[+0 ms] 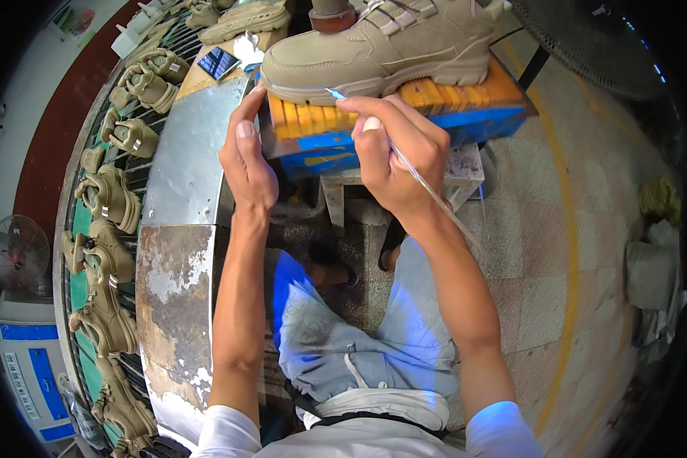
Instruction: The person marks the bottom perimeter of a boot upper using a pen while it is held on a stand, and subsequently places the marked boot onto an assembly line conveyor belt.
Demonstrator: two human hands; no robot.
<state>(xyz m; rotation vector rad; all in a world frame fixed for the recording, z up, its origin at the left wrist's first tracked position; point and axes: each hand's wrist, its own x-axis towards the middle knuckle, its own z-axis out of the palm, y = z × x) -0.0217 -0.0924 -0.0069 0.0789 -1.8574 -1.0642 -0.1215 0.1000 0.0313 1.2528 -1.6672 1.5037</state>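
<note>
A beige lace-up shoe point(389, 53) lies with its toe to the left on an orange ribbed block point(412, 99) over a blue base point(450, 128). My right hand point(404, 149) is closed on a slender pen-like tool point(335, 94). Its tip is at the edge of the sole near the toe, and a thin pale stem or tube trails from the hand. My left hand point(247, 153) is beside the toe and the block's left end, fingers stretched upward and nothing visible in it. Its fingertips reach the toe; whether they press it I cannot tell.
A post with a dark round foot point(333, 18) stands on the shoe's top. To the left are a metal-covered bench point(187, 145), a phone point(217, 63) and a rack of several beige shoes point(108, 195). A large fan point(595, 46) stands at the far right.
</note>
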